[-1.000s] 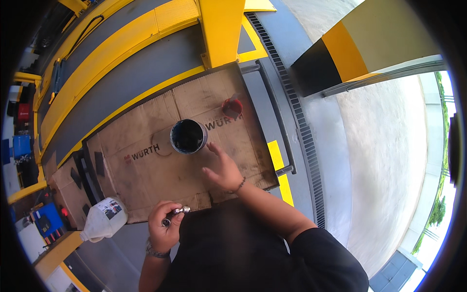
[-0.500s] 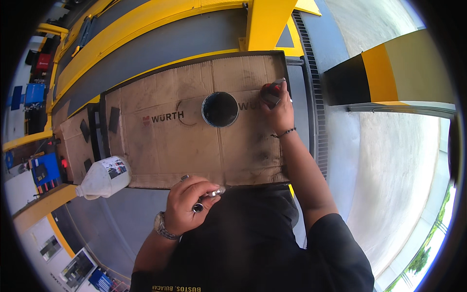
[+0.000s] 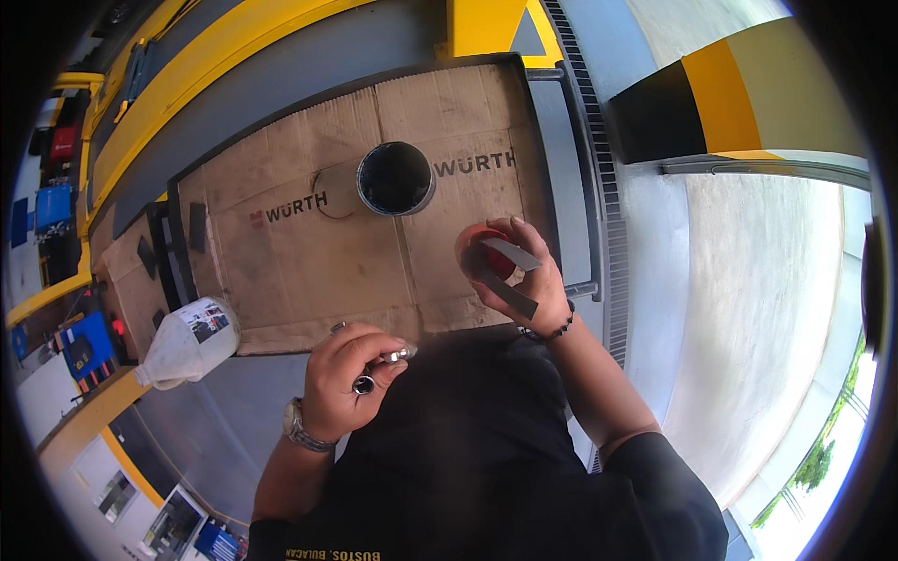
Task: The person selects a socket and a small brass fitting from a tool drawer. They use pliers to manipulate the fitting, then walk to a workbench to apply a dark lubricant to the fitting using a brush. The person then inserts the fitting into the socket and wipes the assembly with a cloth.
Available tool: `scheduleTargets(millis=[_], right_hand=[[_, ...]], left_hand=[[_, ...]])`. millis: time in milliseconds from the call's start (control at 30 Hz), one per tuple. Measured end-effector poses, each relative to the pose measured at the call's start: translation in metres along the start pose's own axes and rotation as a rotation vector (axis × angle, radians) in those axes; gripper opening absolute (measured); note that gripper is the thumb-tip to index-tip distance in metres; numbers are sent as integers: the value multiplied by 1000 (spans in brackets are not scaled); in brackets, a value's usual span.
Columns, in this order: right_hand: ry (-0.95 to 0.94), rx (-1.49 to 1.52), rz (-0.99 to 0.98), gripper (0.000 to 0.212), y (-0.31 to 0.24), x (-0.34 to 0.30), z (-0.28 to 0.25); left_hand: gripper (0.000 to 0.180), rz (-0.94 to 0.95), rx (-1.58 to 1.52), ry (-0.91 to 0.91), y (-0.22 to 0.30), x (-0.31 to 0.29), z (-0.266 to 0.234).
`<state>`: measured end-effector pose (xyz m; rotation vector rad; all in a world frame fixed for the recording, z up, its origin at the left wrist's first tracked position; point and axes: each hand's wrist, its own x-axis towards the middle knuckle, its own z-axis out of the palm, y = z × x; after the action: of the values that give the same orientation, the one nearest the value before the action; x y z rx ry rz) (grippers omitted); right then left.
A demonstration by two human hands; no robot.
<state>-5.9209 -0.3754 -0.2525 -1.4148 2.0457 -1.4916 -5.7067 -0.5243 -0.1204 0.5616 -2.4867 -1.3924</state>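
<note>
My left hand (image 3: 339,374), near the front edge of the cardboard, is closed. A small shiny metal piece (image 3: 402,353) is pinched between its thumb and forefinger; its exact kind is not clear. The round open end of a chrome socket-like tube (image 3: 363,384) shows below, in the curled fingers. Over the cardboard's right side, my right hand (image 3: 543,271) is closed round a red cup (image 3: 473,239). Two dark grey flat strips (image 3: 514,299) stick out of the cup towards my palm. Between and beyond my hands stands a round dark can (image 3: 397,212), open at the top.
Printed cardboard (image 3: 299,266) lines a black-framed bench top. A translucent white jug (image 3: 192,344) lies tilted at its front left corner. Dark flat pieces (image 3: 197,227) lie at the left. Yellow lift parts (image 3: 472,23) stand behind, and a striped post (image 3: 720,98) rises at the right.
My right hand has come nearer and slightly left from the cardboard's far right, carrying the red cup with the strips. My left hand keeps its hold. The view has shifted a little.
</note>
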Motion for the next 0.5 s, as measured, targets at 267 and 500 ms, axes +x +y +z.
scheduleTargets(millis=[267,500], right_hand=[[-181,-56,210,74,17,-14,26],[-210,-217,107,81,43,-10,25]], left_hand=[[18,18,4,-37,2,4,5],[19,0,-22,-50,-8,-6,10]])
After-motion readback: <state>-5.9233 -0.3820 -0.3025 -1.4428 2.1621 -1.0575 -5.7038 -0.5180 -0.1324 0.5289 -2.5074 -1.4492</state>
